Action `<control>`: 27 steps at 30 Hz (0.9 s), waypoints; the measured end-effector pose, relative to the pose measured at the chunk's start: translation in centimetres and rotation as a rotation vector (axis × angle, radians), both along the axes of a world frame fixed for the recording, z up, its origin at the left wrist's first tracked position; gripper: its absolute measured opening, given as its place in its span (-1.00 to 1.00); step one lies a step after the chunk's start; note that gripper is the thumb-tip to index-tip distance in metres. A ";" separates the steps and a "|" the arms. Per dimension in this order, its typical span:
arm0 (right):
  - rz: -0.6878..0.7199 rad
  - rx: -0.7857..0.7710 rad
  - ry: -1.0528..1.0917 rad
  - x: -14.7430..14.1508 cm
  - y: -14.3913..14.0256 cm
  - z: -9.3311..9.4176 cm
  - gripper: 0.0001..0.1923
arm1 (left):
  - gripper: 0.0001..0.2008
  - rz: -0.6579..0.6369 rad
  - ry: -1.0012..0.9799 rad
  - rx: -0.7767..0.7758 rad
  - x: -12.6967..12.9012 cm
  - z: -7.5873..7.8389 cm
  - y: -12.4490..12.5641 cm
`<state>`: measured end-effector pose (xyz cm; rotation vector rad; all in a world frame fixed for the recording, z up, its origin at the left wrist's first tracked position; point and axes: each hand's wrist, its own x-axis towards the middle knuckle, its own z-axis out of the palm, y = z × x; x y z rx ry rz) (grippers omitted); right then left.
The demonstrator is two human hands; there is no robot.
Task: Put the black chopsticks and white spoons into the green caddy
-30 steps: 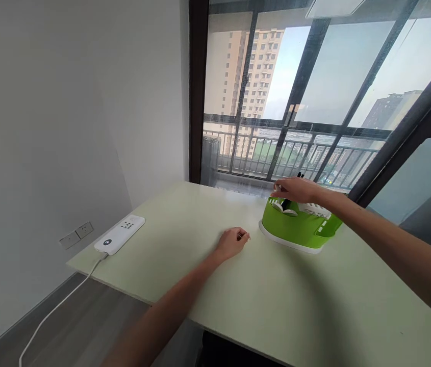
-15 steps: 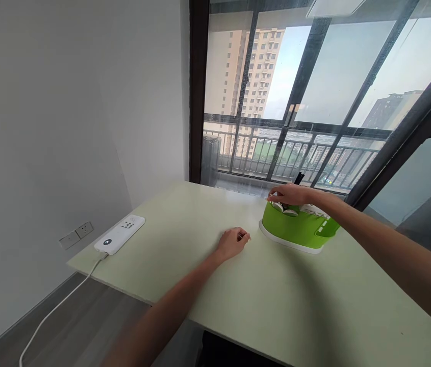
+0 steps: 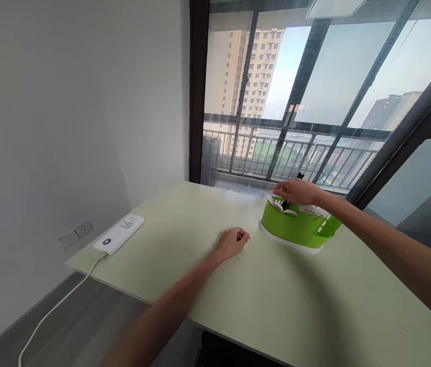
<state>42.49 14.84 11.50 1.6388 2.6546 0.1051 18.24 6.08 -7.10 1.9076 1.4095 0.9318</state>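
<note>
A bright green caddy (image 3: 295, 230) with a white base stands on the far right of the pale table. White utensils (image 3: 275, 203), some with rounded ends and one that looks like a fork, poke out at its left end. My right hand (image 3: 300, 192) hovers over the caddy with bent, slightly parted fingers, and I see nothing in them. Behind this hand the tips of black sticks (image 3: 300, 175) show. Left of the caddy, my left hand (image 3: 232, 242) rests on the table, its fingers curled in loosely, with nothing visible in them.
A white power bank-like device (image 3: 121, 234) lies at the table's left edge, and its white cable (image 3: 56, 302) hangs toward the floor. The table (image 3: 184, 219) meets a wall on the left. A large window (image 3: 276, 102) stands behind.
My right hand has lifted off the white utensils and shifted slightly right, leaving more of them in view. My left hand has stayed in place.
</note>
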 end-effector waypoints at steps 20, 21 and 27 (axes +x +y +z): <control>-0.364 0.031 -0.020 5.1 -1.9 -2.0 -0.64 | -0.73 -0.009 -0.003 0.006 -0.3 -0.2 0.2; -0.369 0.034 -0.016 5.6 -1.7 -2.2 -0.63 | -0.73 -0.010 -0.004 0.005 -0.3 -0.2 0.2; -0.423 0.071 0.022 10.2 -0.2 -3.6 -0.66 | -0.73 -0.017 -0.009 -0.002 -0.3 -0.1 0.0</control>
